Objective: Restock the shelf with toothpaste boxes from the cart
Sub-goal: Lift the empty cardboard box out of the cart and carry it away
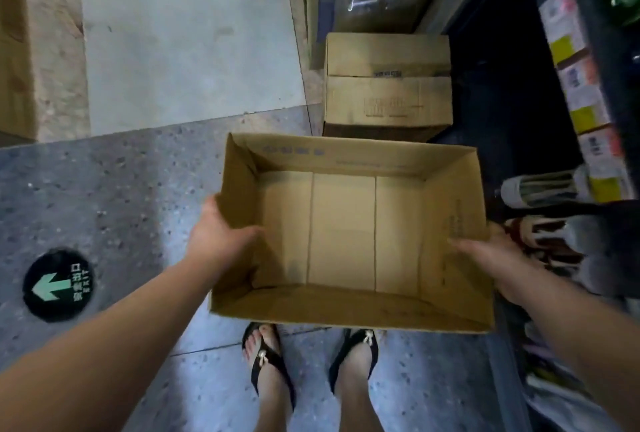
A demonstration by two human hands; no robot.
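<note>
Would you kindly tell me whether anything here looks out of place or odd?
The cardboard box gripped by the left hand and right hand is completely empty: only its bare bottom shows, with no stock inside. It looks intact, and nothing appears spilled on the floor.

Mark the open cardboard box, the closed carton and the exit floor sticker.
open cardboard box [341, 234]: head view, inner floor.
closed carton [388, 99]: head view, top flap.
exit floor sticker [57, 286]: head view, green arrow.
</note>
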